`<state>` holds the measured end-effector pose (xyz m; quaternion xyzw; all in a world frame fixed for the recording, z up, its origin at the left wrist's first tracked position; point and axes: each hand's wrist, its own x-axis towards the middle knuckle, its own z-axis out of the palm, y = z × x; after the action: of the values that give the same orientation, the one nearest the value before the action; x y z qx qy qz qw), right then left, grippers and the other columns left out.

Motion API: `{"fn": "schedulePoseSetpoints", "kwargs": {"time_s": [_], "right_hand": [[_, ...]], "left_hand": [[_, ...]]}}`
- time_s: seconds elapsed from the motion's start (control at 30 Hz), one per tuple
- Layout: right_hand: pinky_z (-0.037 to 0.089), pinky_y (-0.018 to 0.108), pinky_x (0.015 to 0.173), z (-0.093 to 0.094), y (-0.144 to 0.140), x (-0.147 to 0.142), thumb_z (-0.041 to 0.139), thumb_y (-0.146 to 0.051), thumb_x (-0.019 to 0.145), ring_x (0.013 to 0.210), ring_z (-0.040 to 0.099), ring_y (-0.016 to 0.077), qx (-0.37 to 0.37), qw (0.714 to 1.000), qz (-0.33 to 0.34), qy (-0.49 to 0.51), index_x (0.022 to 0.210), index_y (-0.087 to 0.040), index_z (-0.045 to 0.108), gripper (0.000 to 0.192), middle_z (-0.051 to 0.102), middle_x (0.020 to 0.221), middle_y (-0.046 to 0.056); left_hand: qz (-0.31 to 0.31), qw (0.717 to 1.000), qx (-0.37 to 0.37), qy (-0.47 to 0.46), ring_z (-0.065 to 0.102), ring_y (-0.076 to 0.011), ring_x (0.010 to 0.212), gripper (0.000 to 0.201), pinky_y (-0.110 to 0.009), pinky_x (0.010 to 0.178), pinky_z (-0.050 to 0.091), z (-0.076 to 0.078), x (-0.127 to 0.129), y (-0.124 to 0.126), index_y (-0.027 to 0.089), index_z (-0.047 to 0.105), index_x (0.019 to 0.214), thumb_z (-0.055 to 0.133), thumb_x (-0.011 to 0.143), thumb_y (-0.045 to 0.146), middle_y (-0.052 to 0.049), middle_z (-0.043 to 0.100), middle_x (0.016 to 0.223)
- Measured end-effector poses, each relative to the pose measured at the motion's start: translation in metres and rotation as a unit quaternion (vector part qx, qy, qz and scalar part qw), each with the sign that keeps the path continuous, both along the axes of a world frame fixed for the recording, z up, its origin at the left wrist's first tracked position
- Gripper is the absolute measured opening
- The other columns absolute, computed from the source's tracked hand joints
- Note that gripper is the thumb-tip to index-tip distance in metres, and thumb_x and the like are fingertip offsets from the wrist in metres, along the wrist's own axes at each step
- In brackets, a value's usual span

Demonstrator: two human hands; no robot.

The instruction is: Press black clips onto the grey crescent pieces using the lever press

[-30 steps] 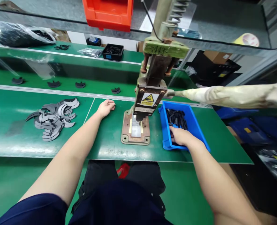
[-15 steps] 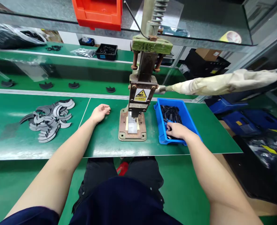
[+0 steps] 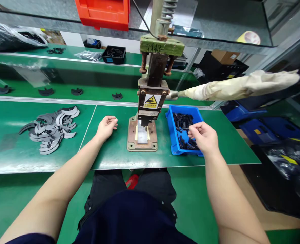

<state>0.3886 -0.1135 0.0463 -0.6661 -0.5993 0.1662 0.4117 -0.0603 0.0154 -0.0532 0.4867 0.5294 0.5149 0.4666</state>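
My right hand point(image 3: 205, 136) is above the right side of a blue bin point(image 3: 172, 139), fingers pinched on a thin black part point(image 3: 184, 128) that sticks out to the left. Small black plastic parts point(image 3: 182, 119) lie loose in the bin below it. On the green table, left of a hand press point(image 3: 151, 98), rests my left hand point(image 3: 107, 127); its fingers are loosely bent and apart, with nothing visible in them. The base plate point(image 3: 131, 135) of the press stands between my hands, with a bright metal fixture point(image 3: 142, 135) under the ram.
A pile of grey and black curved pieces point(image 3: 50, 128) covers part of the table's left side. The press's wrapped lever point(image 3: 238, 86) reaches out to the right above the bin. Several dark curved pieces point(image 3: 46, 92) sit behind the table's rail. A red bin point(image 3: 102, 13) hangs overhead.
My right hand has come up out of the blue bin with a thin black part between its fingers. My left hand stays by the press, its fingers slightly more parted.
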Motion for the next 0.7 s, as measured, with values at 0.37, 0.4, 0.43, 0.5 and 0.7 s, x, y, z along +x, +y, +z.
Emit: {"fn": "schedulePoseSetpoints", "kwargs": {"time_s": [0.37,0.4,0.43,0.5,0.7], "right_hand": [[0.068,0.038,0.086,-0.038,-0.035,-0.148,0.070,-0.027,0.096,0.097,0.077,0.0180,0.166,0.960,0.207,0.092,0.115,-0.028,0.066,0.019,0.077,0.106,0.004],[0.068,0.039,0.089,-0.040,-0.035,-0.152,0.072,-0.024,0.094,0.099,0.078,0.0186,0.176,0.957,0.217,0.081,0.118,-0.029,0.066,0.026,0.078,0.107,0.003],[0.068,0.039,0.090,-0.042,-0.035,-0.155,0.074,-0.022,0.092,0.100,0.078,0.0190,0.187,0.954,0.226,0.070,0.121,-0.030,0.066,0.031,0.079,0.108,0.003],[0.069,0.040,0.092,-0.046,-0.036,-0.158,0.075,-0.019,0.090,0.101,0.079,0.0196,0.206,0.948,0.237,0.052,0.126,-0.032,0.064,0.039,0.081,0.110,0.002],[0.070,0.038,0.091,-0.052,-0.038,-0.159,0.074,-0.015,0.091,0.100,0.081,0.0186,0.228,0.942,0.246,0.028,0.141,-0.034,0.055,0.057,0.082,0.112,0.001]], "left_hand": [[-0.245,0.953,0.172,0.039,0.073,-0.0173,0.087,0.030,-0.031,0.076,0.060,0.071,0.070,-0.144,0.019,0.071,0.124,0.075,0.099,0.035,-0.009,0.077,0.103],[-0.249,0.949,0.186,0.050,0.073,-0.0173,0.086,0.029,-0.030,0.075,0.060,0.073,0.070,-0.146,0.019,0.072,0.124,0.075,0.099,0.034,-0.009,0.077,0.103],[-0.249,0.946,0.199,0.060,0.073,-0.0174,0.087,0.027,-0.030,0.074,0.059,0.075,0.069,-0.148,0.019,0.073,0.122,0.074,0.100,0.033,-0.010,0.077,0.104],[-0.245,0.940,0.223,0.076,0.073,-0.0176,0.088,0.023,-0.029,0.073,0.059,0.077,0.065,-0.148,0.019,0.075,0.120,0.073,0.101,0.032,-0.010,0.078,0.107],[-0.246,0.931,0.254,0.095,0.071,-0.0159,0.084,0.021,-0.028,0.072,0.058,0.074,0.061,-0.150,0.020,0.075,0.121,0.074,0.100,0.026,-0.009,0.078,0.104]]}}
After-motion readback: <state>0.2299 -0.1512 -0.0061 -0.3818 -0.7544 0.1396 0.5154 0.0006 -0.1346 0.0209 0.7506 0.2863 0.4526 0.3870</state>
